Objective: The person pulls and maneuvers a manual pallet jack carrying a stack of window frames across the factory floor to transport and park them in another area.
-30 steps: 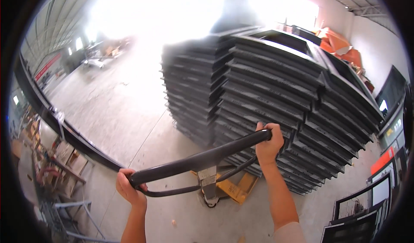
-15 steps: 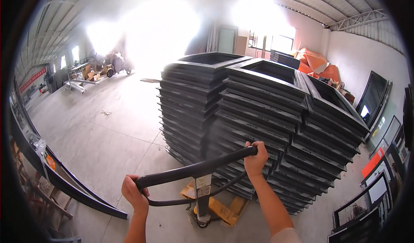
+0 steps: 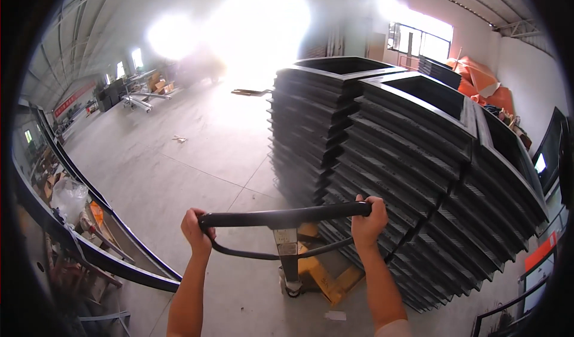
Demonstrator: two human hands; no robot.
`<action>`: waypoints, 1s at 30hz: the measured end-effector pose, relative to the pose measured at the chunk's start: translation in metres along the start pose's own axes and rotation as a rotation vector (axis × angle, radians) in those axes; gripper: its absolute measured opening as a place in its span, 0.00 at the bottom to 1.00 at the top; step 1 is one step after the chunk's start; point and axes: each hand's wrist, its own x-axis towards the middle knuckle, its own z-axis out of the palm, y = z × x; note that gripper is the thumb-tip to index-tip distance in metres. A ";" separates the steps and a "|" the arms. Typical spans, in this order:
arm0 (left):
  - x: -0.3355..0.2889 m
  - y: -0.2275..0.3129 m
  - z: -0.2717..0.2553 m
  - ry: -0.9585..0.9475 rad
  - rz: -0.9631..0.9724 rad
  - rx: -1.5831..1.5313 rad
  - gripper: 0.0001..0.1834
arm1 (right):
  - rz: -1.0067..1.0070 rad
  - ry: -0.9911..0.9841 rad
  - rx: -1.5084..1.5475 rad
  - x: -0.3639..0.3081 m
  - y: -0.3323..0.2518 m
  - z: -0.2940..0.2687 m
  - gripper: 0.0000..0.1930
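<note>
My left hand (image 3: 196,232) is wrapped round the left end of the black loop handle (image 3: 281,217) of a hand pallet truck. My right hand (image 3: 371,222) grips the opposite end, close to the stacked frames. Below the handle, a grey shaft with a pale label runs down to the truck's yellow base (image 3: 326,280), which stands on the concrete floor. Tall stacks of black rectangular frames (image 3: 412,152) rise just beyond and to the right of the truck. Whether its forks reach beneath them is hidden.
Along the left, long black profiles (image 3: 128,271) border a clutter of scraps and a clear plastic bag (image 3: 69,199). Glazed panels and an orange-red piece (image 3: 540,252) lean at the right. Boards (image 3: 250,92) lie far ahead near bright glare; a white scrap (image 3: 336,315) is beside the base.
The handle has gone from slanting to nearly level, its left end rising with my left hand. The frame stacks and the room have shifted rightward in view. Both hands keep their hold.
</note>
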 end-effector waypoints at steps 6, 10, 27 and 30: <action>0.056 -0.043 0.012 -0.018 -0.022 -0.058 0.28 | 0.062 -0.016 0.000 0.004 0.011 0.058 0.12; 0.094 -0.079 0.016 -0.060 -0.039 -0.038 0.27 | 0.042 0.010 -0.006 -0.002 0.025 0.104 0.12; 0.249 -0.212 0.071 -0.289 -0.174 -0.228 0.22 | 0.062 0.188 -0.293 0.024 0.091 0.271 0.13; 0.269 -0.226 0.087 -0.325 -0.137 -0.236 0.23 | 0.063 0.210 -0.303 0.034 0.093 0.287 0.13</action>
